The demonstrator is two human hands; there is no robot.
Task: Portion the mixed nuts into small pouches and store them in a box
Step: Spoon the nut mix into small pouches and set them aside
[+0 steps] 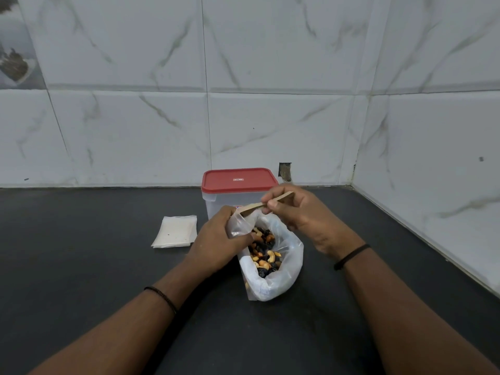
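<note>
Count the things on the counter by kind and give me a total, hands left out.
Plastic bag of mixed nuts: 1
Box with red lid: 1
Stack of small white pouches: 1 stack; number of pouches cannot be told
Brown pouch pinched in the right hand: 1
Total: 4, counting the stack as one

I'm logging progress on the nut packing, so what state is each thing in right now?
Plastic bag: open, holding mixed nuts.
Brown pouch: flat, held over the bag.
Box: shut, red lid on.
White pouch stack: flat, untouched.
Left hand: grips the bag's rim.
Right hand: pinches the brown pouch.
</note>
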